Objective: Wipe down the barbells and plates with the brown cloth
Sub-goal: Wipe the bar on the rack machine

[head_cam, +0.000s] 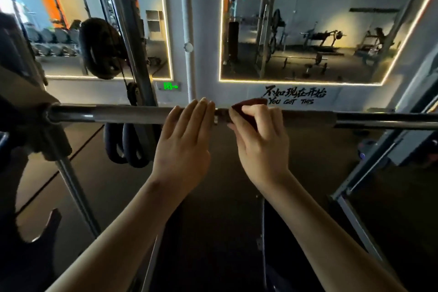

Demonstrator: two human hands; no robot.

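Right hand [258, 135] curls round the brown cloth [250, 103], holding it against the barbell [118, 114] just right of the frame's centre. Most of the cloth is buried under the fingers, and only a dark reddish fold shows above the knuckles. Left hand [187, 135] lies flat just beside it, fingers straight and together, resting on the bar. The bar crosses the middle of the frame and is cut off at the right edge. Its left end vanishes into a dark, blurred rack fitting [28, 114]. Black plates [99, 50] hang at upper left, murky in the gloom. Rack uprights [75, 185] flank the hands, with bare bar either side.
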